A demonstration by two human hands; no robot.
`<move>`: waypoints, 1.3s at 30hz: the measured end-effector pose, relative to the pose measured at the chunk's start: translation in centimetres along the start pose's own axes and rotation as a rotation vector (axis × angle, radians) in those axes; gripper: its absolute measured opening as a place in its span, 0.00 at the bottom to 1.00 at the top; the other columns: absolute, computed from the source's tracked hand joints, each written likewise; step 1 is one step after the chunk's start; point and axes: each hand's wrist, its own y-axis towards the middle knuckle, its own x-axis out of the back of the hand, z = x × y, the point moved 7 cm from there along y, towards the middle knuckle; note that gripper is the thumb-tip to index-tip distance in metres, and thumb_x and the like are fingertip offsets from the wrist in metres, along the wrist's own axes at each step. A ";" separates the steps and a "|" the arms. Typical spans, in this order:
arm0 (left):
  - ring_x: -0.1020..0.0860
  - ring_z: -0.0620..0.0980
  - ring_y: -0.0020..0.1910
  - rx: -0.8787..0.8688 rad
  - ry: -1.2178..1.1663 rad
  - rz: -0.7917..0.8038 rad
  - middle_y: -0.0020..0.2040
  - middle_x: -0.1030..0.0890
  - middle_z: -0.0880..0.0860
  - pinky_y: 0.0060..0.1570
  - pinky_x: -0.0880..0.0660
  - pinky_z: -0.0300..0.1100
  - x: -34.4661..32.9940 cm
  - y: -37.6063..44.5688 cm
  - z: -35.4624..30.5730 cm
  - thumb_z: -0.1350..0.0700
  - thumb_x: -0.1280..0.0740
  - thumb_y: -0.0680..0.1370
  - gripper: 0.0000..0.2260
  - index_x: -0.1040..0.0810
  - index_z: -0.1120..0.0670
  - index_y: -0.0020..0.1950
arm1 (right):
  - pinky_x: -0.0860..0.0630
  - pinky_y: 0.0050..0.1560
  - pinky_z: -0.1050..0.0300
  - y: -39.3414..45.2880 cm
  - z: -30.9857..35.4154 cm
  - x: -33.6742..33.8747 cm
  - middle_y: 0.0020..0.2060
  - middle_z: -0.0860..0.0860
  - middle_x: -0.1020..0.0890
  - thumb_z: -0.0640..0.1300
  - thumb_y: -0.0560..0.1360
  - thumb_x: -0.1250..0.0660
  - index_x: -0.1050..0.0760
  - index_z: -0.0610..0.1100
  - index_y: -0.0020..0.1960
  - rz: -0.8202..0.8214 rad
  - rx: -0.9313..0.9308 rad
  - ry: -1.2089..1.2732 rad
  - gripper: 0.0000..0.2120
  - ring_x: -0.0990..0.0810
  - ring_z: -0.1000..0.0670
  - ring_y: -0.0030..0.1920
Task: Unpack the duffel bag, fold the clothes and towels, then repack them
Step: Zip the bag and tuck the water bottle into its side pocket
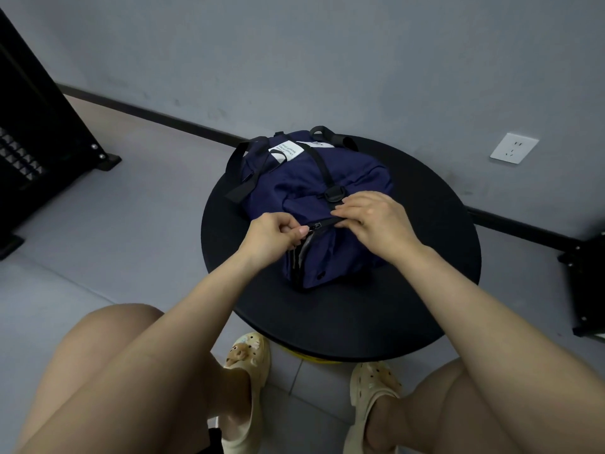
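Round black table, duffel bag under hands

Round table top: access and obstructions

Duffel bag fills the middle and far part of the black round table; bare rim lies open at near, left and right edges. Left hand and right hand occupy the bag's near end. Black straps cross the bag's top. Wall close behind; black rack far left, black stand just right of the table.
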 end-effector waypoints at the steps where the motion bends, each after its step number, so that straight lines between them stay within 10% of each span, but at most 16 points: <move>1: 0.25 0.34 0.26 0.002 -0.012 0.004 0.29 0.23 0.48 0.33 0.29 0.24 -0.1 -0.2 0.1 0.56 0.31 0.77 0.09 0.24 0.54 0.36 | 0.23 0.53 0.53 0.0 0.0 0.0 0.42 0.51 0.14 0.46 0.67 0.29 0.15 0.46 0.46 0.005 0.001 0.003 0.09 0.16 0.47 0.47; 10: 0.26 0.43 0.34 0.258 -0.308 -0.020 0.35 0.23 0.50 0.35 0.30 0.34 -2.6 -3.4 7.5 0.56 0.35 0.79 0.09 0.25 0.55 0.39 | 0.23 0.53 0.48 -0.2 -0.3 0.2 0.44 0.48 0.15 0.44 0.68 0.28 0.16 0.42 0.48 -0.005 0.001 -0.075 0.11 0.17 0.44 0.48; 15: 0.22 0.41 0.40 0.249 -0.425 -0.073 0.42 0.19 0.48 0.39 0.28 0.34 -3.6 -3.9 8.1 0.54 0.35 0.79 0.05 0.22 0.52 0.45 | 0.30 0.62 0.49 -0.5 2.8 -2.0 0.58 0.49 0.20 0.53 0.67 0.24 0.25 0.45 0.65 0.187 0.161 -0.107 0.30 0.23 0.45 0.60; 24: 0.22 0.40 0.34 0.276 -0.437 -0.118 0.36 0.20 0.49 0.28 0.31 0.27 -4.4 -3.1 9.8 0.57 0.33 0.77 0.07 0.22 0.53 0.40 | 0.29 0.47 0.55 0.0 2.9 -2.1 0.46 0.52 0.16 0.48 0.66 0.28 0.17 0.45 0.51 -0.088 0.104 -0.053 0.14 0.19 0.47 0.47; 39: 0.27 0.44 0.26 0.584 -0.341 -0.084 0.34 0.23 0.51 0.27 0.30 0.35 -8.0 -3.3 13.5 0.57 0.34 0.78 0.11 0.28 0.54 0.35 | 0.25 0.47 0.54 -0.8 2.8 -1.3 0.45 0.52 0.15 0.39 0.65 0.25 0.16 0.45 0.49 -0.094 0.098 -0.020 0.12 0.17 0.47 0.46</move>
